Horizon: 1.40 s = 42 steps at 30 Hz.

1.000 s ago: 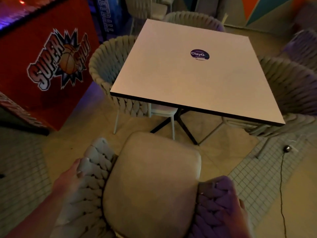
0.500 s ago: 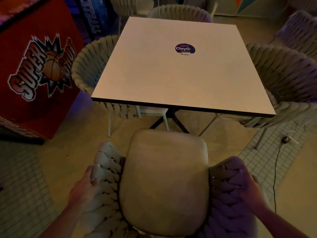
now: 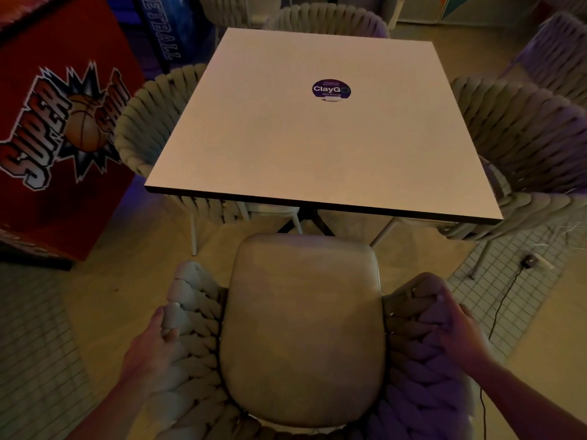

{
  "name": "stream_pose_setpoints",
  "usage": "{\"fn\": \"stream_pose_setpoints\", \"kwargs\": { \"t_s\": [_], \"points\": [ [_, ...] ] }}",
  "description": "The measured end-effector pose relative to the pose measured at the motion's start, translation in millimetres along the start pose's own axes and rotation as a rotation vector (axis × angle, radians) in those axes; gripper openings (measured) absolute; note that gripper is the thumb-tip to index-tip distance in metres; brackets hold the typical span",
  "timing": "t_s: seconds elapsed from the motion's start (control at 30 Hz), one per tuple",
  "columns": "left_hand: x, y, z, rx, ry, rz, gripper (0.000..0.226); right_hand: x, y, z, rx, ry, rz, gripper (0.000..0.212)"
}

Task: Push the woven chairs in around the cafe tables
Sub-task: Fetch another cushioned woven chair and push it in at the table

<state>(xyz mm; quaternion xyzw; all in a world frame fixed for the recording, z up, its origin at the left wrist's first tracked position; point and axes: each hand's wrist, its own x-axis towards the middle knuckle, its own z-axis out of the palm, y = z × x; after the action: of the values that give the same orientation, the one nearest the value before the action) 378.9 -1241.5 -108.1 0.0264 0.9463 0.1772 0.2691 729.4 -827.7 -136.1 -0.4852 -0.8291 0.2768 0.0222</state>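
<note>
A woven chair (image 3: 301, 328) with a pale cushioned seat stands right in front of me, its seat front just short of the near edge of the square white cafe table (image 3: 317, 147). My left hand (image 3: 152, 347) grips the chair's left woven arm. My right hand (image 3: 457, 328) grips its right woven arm. Three more woven chairs sit tucked at the table: one on the left (image 3: 149, 122), one on the right (image 3: 524, 147), one at the far side (image 3: 327, 17).
A red Super Shot arcade cabinet (image 3: 60, 128) stands close on the left. A black cable and plug (image 3: 527, 260) lie on the tiled floor at the right. Another woven chair (image 3: 559, 52) stands at the far right. A round sticker (image 3: 331, 89) marks the tabletop.
The chair has swung round square to the table and moved closer to its near edge. Both hands have kept their hold on the arms.
</note>
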Motion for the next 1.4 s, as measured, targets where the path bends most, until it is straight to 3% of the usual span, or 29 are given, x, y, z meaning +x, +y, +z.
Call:
{"fn": "stream_pose_setpoints", "kwargs": {
  "t_s": [1.0, 1.27, 1.4],
  "points": [
    [24, 7, 0, -0.011, -0.009, 0.022, 0.066, 11, -11, 0, -0.060, -0.020, 0.062, 0.097],
    [21, 10, 5, 0.005, 0.001, 0.032, 0.067, -10, -45, 13, -0.050, 0.067, 0.231, 0.077],
    [6, 19, -1, 0.092, 0.067, 0.077, 0.066, -29, -74, 22, -0.122, 0.143, 0.133, 0.069]
  ]
}}
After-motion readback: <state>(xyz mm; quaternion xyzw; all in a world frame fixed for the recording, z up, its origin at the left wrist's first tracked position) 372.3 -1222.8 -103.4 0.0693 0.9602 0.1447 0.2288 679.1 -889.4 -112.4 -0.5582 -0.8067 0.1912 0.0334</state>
